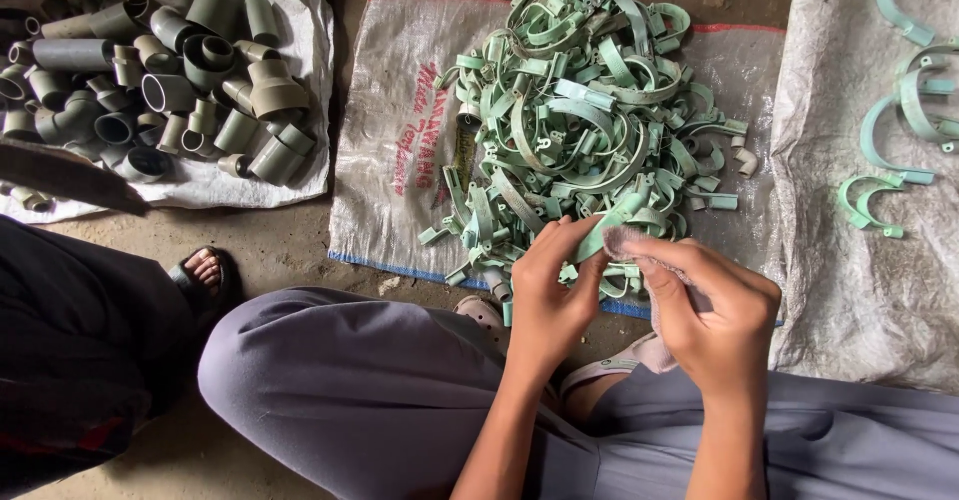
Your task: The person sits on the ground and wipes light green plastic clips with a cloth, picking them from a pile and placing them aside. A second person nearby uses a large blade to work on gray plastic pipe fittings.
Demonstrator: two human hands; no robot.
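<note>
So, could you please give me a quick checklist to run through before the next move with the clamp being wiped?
1. Left hand grips the green clamp: ok.
2. Right hand presses the cloth on the clamp: ok.
3. Clamp wiped clean: cannot tell.
4. Pile of green clamps lies on the sack in front of the hands: ok.
5. Separate clamps lie on the right sheet: ok.
6. Grey pipe fittings kept apart from the clamps: ok.

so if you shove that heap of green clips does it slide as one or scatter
The green clips look hooked through one another, so the heap would probably drag as a tangled clump, shedding loose pieces at its edge. The thin curved strips likely flex and weigh little. The woven sack beneath looks slick, so it may slip too.
</note>
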